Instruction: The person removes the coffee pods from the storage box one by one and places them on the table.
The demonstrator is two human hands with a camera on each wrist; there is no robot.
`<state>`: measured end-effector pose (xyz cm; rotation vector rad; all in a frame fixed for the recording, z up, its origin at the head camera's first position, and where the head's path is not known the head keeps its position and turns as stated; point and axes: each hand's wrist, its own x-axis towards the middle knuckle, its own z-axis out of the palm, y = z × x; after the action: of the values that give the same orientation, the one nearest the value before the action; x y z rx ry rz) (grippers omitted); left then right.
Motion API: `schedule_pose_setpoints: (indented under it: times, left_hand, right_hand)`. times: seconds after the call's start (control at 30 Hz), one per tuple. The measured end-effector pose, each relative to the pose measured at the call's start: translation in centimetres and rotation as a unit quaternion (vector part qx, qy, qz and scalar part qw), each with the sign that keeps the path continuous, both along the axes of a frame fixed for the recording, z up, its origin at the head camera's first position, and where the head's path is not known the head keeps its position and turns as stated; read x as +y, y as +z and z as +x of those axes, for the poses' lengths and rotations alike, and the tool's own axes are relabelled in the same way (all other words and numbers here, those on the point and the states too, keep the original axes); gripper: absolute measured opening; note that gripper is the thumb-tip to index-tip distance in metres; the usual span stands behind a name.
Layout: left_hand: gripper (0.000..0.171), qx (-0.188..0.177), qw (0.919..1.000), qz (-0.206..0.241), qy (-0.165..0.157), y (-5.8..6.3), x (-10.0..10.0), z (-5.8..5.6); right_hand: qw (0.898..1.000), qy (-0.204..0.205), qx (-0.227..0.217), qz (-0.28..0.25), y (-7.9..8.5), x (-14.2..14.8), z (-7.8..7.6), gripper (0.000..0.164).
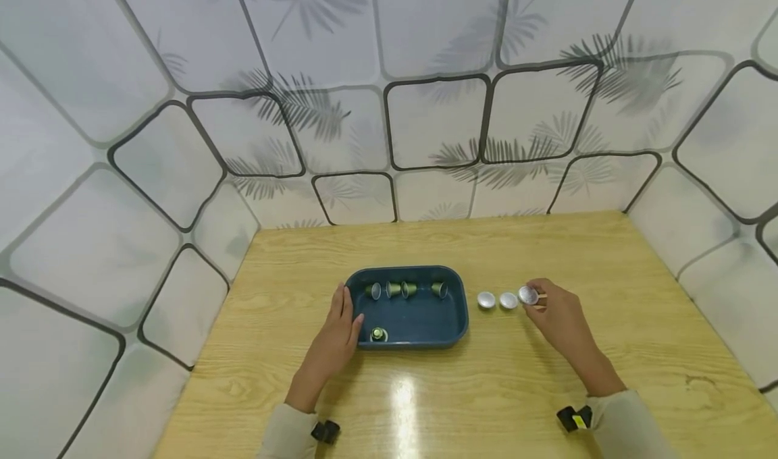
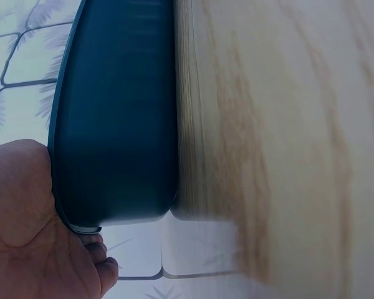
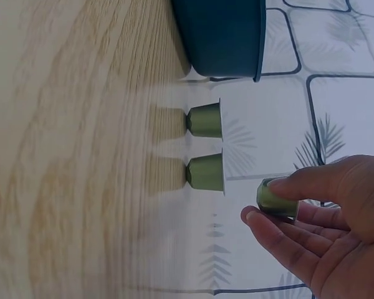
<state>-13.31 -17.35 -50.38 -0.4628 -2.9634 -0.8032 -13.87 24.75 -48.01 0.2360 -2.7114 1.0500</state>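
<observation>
My left hand [image 1: 334,327] holds the dark blue tray [image 1: 419,344] at its near left corner, fingers along the outer left wall and thumb at the rim. Inside the tray, several green coffee capsules lie on their sides along the far wall, and another capsule [image 1: 378,334] stands lid down near the front left. Right of the tray, my right hand [image 1: 559,314] pinches a green coffee capsule [image 3: 275,198] between thumb and fingers, its silver lid facing up. Beside it, two capsules stand lid up on the table, one [image 3: 206,120] nearer the tray, the other [image 3: 206,172] nearer the hand.
The wooden table [image 1: 523,391] reaches back to a patterned fabric wall [image 1: 437,121], with more fabric at both sides. Each wrist carries a small black camera; the right one [image 1: 574,418] has a yellow mark.
</observation>
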Motion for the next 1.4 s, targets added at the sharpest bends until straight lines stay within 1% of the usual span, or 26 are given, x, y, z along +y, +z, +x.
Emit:
schedule_pose_setpoints:
  times: [0.1, 0.27, 0.43, 0.5, 0.7, 0.87, 1.03, 1.4]
  left_hand:
    - [0.067, -0.005, 1.0000, -0.001, 0.000, 0.0, 0.0, 0.0]
    - [0.068, -0.007, 1.0000, 0.000, 0.001, 0.0, 0.0, 0.0]
    - [0.068, -0.007, 1.0000, 0.000, 0.002, -0.1, 0.1, -0.1]
    - [0.068, -0.009, 1.0000, -0.002, 0.003, -0.1, 0.1, -0.1]
    - [0.068, -0.011, 0.9999, -0.003, 0.000, -0.1, 0.0, -0.1]
    - [0.068, -0.007, 1.0000, -0.005, 0.001, 0.0, 0.0, -0.1]
    - [0.068, -0.003, 1.0000, -0.003, 0.000, 0.0, 0.1, 0.0]
    - [0.067, -0.002, 1.0000, -0.004, -0.002, 0.1, 0.1, 0.0]
  right_hand:
    - [1.000, -0.002, 0.000, 0.008, 0.0, 0.3, -0.3, 0.032]
    - [1.000, -0.005, -0.006, 0.026, -0.5, 0.8, -0.8, 0.032]
    - [0.999, -0.010, -0.026, 0.039, -1.0, 1.2, -1.2, 0.033]
    - [0.999, -0.010, -0.033, 0.042, -1.1, 1.2, -1.3, 0.032]
    - [0.998, -0.002, -0.037, 0.053, -1.6, 1.4, -1.9, 0.032]
    - [0.997, 0.003, -0.042, 0.058, -2.1, 1.5, -2.0, 0.031]
    - [0.997, -0.001, -0.042, 0.057, -2.5, 1.4, -1.9, 0.030]
    - [0.997, -0.002, -0.054, 0.063, -2.5, 1.3, -2.2, 0.029]
